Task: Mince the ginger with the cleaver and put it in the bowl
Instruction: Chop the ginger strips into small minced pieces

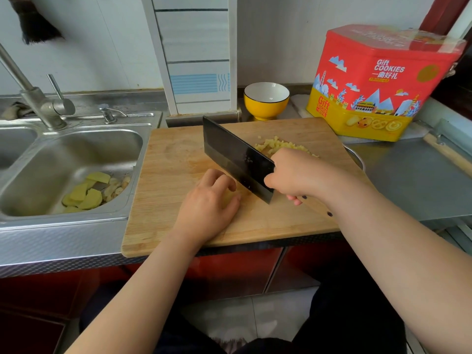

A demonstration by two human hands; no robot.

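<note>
A wooden cutting board (178,159) lies on the counter. My right hand (293,175) grips the handle of a black cleaver (229,152), whose edge meets the board beside my left hand. My left hand (209,200) has its fingers curled over a pale piece of ginger (229,198), mostly hidden beneath them. A pile of diced ginger (275,145) sits behind the blade, toward the board's far right. A yellow bowl (265,108) with a white inside stands empty behind the board.
A steel sink (76,149) to the left holds ginger peel and slices (86,192). A faucet (38,98) rises behind it. A red and yellow cookie tin (378,85) stands at the back right. Bare steel counter (421,180) lies right of the board.
</note>
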